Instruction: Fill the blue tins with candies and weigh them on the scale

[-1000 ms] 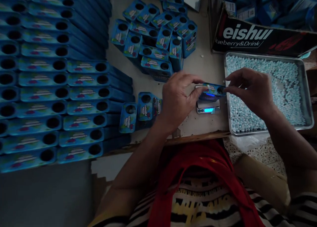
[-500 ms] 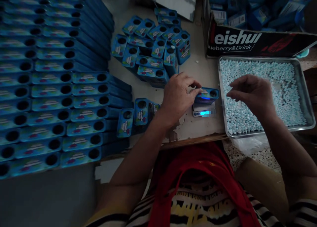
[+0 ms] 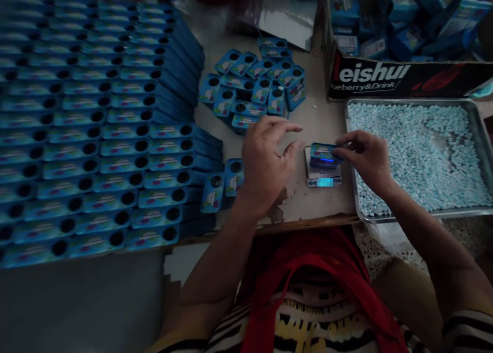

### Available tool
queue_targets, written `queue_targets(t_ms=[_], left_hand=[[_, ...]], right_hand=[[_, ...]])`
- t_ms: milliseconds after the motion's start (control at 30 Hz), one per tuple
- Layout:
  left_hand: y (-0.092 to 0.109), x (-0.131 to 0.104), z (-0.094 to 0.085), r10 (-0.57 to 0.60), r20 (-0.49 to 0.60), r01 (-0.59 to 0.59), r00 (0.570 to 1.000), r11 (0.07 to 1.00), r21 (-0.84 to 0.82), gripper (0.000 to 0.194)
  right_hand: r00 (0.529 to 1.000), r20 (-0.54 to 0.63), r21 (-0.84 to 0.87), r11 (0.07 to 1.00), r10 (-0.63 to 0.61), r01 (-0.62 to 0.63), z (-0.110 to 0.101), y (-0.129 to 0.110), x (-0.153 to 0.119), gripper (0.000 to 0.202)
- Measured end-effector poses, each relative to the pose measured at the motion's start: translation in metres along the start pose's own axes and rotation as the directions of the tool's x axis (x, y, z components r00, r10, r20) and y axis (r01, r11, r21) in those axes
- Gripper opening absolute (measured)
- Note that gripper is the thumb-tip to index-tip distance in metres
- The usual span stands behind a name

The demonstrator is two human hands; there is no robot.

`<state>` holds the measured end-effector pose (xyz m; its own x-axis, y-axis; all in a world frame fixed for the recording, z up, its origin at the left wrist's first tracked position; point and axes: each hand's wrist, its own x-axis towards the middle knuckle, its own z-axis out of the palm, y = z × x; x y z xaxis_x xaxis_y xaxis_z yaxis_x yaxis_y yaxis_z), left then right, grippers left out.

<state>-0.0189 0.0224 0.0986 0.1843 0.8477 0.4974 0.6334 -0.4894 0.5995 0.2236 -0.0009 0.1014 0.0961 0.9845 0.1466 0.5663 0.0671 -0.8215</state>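
Note:
A blue printed carton [image 3: 320,152] stands on a small digital scale [image 3: 313,181] with a lit display. My right hand [image 3: 365,152] is closed, its thumb and fingertips pinched over the carton's right end, where they cover the round hole. Whatever they hold, if anything, is hidden. To the left of the scale, my left hand [image 3: 267,160] is open, thumb and fingers apart, touching nothing visible. A metal tray [image 3: 351,188] of small pale blue and white candies [image 3: 408,158] lies under and beyond my right wrist.
Rows of blue cartons [image 3: 115,147] with round holes fill the left side. A looser group of cartons [image 3: 248,83] stands behind my left hand. At the back right, a black cardboard box [image 3: 423,78] holds more cartons. One loose candy [image 3: 314,106] lies on the table [image 3: 304,209].
My left hand has let go of the carton and drawn back left, opening. My right hand has moved left from over the tray to the carton's end. The view has shifted slightly.

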Motion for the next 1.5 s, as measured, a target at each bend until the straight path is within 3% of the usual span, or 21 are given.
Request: queue_targets(t_ms=[100, 133, 200, 233, 300, 400, 467, 567, 667, 767, 833, 967, 1333, 1500], left_hand=[[-0.024, -0.016, -0.05, -0.022, -0.045, 0.03, 0.999, 0.982, 0.187, 0.015], [-0.031, -0.025, -0.065, -0.061, -0.047, 0.071, 0.997, 0.963, 0.262, 0.017], [-0.044, -0.044, -0.084, -0.169, -0.027, 0.167, 0.985, 0.913, 0.371, 0.027], [-0.048, -0.054, -0.089, -0.221, -0.005, 0.204, 0.975, 0.893, 0.4, 0.034], [-0.053, -0.069, -0.086, -0.292, 0.072, 0.237, 0.954, 0.876, 0.421, 0.047], [-0.052, -0.081, -0.068, -0.31, 0.202, 0.212, 0.929, 0.893, 0.398, 0.045], [-0.05, -0.082, -0.058, -0.309, 0.236, 0.208, 0.921, 0.905, 0.371, 0.042], [-0.049, -0.082, -0.053, -0.302, 0.239, 0.211, 0.923, 0.916, 0.341, 0.046], [-0.052, -0.085, -0.052, -0.261, 0.219, 0.177, 0.94, 0.923, 0.341, 0.045], [-0.054, -0.088, -0.052, -0.237, 0.21, 0.151, 0.948, 0.921, 0.36, 0.045], [-0.053, -0.09, -0.053, -0.246, 0.206, 0.155, 0.947, 0.913, 0.377, 0.049], [-0.053, -0.091, -0.054, -0.266, 0.203, 0.164, 0.942, 0.896, 0.413, 0.059], [-0.051, -0.094, -0.047, -0.227, 0.166, 0.123, 0.96, 0.87, 0.478, 0.05], [-0.052, -0.095, -0.046, -0.215, 0.154, 0.113, 0.964, 0.861, 0.496, 0.048]], right_hand=[[0.992, -0.056, -0.106, 0.988, -0.115, 0.109, -0.006, 0.006, 0.0, 0.019], [0.984, -0.024, -0.157, 0.972, -0.179, 0.173, -0.008, 0.009, 0.0, 0.025], [0.947, 0.148, -0.264, 0.912, -0.285, 0.315, -0.007, 0.016, 0.001, 0.046], [0.92, 0.246, -0.315, 0.873, -0.305, 0.373, -0.005, 0.017, 0.003, 0.051], [0.887, 0.376, -0.41, 0.81, -0.268, 0.419, 0.002, 0.014, 0.007, 0.045], [0.898, 0.382, -0.463, 0.796, -0.218, 0.39, 0.015, -0.019, 0.022, 0.029], [0.901, 0.328, -0.403, 0.82, -0.285, 0.406, 0.031, -0.06, 0.038, 0.036], [0.864, 0.239, -0.277, 0.821, -0.444, 0.499, 0.08, -0.13, 0.068, 0.054], [0.832, 0.294, -0.261, 0.798, -0.47, 0.543, 0.154, -0.182, 0.1, 0.066], [0.805, 0.47, -0.394, 0.73, -0.362, 0.559, 0.22, -0.202, 0.121, 0.063], [0.811, 0.503, -0.451, 0.709, -0.3, 0.542, 0.244, -0.203, 0.128, 0.057], [0.828, 0.483, -0.478, 0.706, -0.285, 0.522, 0.249, -0.199, 0.135, 0.052], [0.754, 0.563, -0.544, 0.535, -0.339, 0.647, 0.241, -0.197, 0.128, 0.057], [0.672, 0.67, -0.484, 0.5, -0.316, 0.718, 0.257, -0.173, 0.122, 0.044]])
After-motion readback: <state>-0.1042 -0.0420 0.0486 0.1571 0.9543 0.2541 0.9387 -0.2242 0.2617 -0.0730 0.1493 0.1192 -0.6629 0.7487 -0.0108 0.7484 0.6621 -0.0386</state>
